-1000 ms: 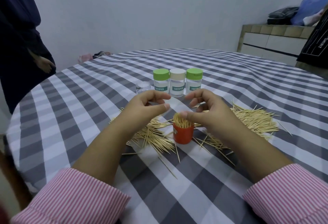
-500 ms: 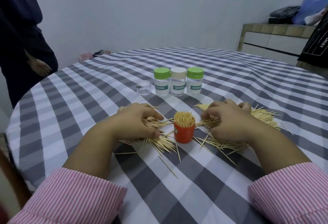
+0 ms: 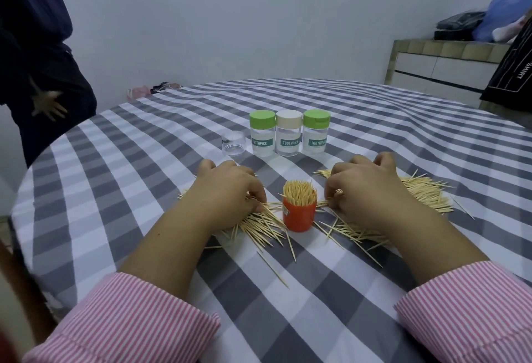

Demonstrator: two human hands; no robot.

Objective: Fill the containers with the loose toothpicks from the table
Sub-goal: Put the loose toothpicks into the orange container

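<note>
An orange container (image 3: 298, 216) packed with upright toothpicks stands between my hands. Loose toothpicks lie in a left pile (image 3: 260, 226) and a right pile (image 3: 426, 194). My left hand (image 3: 227, 192) rests palm down on the left pile, its fingertips pinched on a few toothpicks. My right hand (image 3: 365, 190) presses on the right pile, fingers curled around some toothpicks. Behind them stand three clear jars labelled TOOTHPICK: one with a green lid (image 3: 262, 133), one with a cream lid (image 3: 288, 133), another with a green lid (image 3: 315, 131). A clear cap (image 3: 233, 143) sits to their left.
The round table (image 3: 115, 167) wears a grey and white checked cloth. A person in dark clothes (image 3: 43, 60) stands at the far left edge. A tiled counter (image 3: 443, 63) with bags is at the back right. Stray toothpicks (image 3: 273, 269) lie near me.
A second ago both hands were raised over the orange container, pinching toothpicks at its top. They have since dropped outward onto the two piles and are closing on loose toothpicks.
</note>
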